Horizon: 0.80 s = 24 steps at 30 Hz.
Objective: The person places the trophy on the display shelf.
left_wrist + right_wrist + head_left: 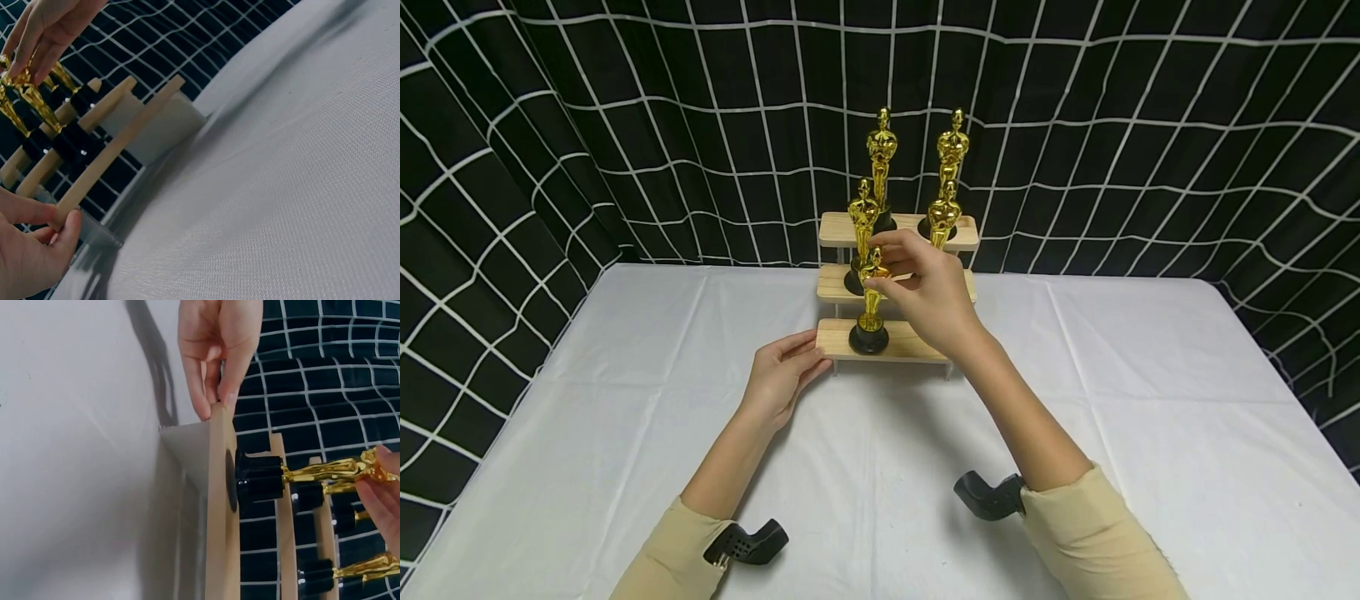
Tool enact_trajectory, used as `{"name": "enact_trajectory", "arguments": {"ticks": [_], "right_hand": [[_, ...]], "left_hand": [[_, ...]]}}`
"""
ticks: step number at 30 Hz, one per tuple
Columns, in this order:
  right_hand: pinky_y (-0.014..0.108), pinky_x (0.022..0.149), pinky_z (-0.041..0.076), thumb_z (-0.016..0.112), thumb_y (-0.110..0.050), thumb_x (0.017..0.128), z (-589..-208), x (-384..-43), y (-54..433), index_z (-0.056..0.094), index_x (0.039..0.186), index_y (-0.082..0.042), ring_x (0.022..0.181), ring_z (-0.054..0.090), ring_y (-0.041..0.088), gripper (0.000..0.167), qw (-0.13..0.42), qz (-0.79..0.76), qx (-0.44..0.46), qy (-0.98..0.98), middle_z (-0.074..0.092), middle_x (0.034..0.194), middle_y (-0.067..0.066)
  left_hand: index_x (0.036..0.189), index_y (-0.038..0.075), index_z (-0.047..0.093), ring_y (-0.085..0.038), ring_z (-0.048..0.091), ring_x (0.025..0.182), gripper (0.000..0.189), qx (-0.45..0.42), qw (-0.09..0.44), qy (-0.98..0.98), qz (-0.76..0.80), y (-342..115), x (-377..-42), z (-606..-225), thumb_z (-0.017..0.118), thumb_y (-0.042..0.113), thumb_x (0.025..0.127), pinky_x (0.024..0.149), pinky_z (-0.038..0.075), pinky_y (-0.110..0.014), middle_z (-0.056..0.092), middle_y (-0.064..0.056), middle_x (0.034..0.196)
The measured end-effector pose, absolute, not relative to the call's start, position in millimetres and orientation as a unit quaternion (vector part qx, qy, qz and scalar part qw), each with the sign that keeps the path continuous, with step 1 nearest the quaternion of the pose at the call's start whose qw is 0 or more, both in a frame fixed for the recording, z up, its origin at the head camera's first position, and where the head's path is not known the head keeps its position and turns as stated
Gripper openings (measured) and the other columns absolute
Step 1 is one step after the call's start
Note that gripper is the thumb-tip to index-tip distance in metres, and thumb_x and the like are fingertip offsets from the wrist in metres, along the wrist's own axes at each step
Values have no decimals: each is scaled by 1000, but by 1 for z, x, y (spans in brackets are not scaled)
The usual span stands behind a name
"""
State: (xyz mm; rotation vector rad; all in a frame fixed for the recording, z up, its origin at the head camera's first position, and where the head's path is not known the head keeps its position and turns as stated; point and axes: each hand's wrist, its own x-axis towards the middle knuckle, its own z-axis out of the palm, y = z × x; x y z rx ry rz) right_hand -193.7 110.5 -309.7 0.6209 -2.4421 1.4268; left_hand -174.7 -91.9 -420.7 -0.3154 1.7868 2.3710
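A gold trophy statuette [871, 312] with a round black base is at the left part of the lowest board of a three-tier wooden stand. My right hand [934, 292] pinches it by its upper body between thumb and fingers. In the right wrist view, the statuette's black base [261, 477] is close over the board's face, above a dark round patch. My left hand [778, 375] grips the left end of the lowest board [913, 343]. Thumb and fingers pinch that board's end [62, 212] in the left wrist view.
Two matching statuettes stand on the top board [841, 227], and two more on the middle board [831, 283], the right one partly behind my right hand. Clear supports hold the boards up. A white cloth [1150, 400] covers the table. Behind hangs a black, white-gridded curtain [700, 150].
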Motion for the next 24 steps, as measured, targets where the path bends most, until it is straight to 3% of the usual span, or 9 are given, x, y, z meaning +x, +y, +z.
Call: {"name": "enact_trajectory", "arguments": {"ticks": [15, 24], "right_hand": [[40, 96, 68, 77, -1, 95, -321, -196, 100, 65, 136, -2, 109, 73, 34, 42, 137, 488, 221, -833, 74, 116, 22], [42, 97, 67, 75, 2, 96, -332, -190, 104, 57, 144, 0, 113, 72, 37, 50, 131, 504, 219, -825, 73, 124, 25]], "left_hand": [[147, -16, 49, -15, 69, 103, 45, -105, 79, 600, 789, -91, -175, -419, 54, -14, 102, 96, 63, -20, 55, -33, 142], [147, -14, 50, -10, 70, 92, 45, -114, 84, 612, 778, -92, -174, -418, 56, -11, 103, 91, 65, -19, 59, -28, 137]]}}
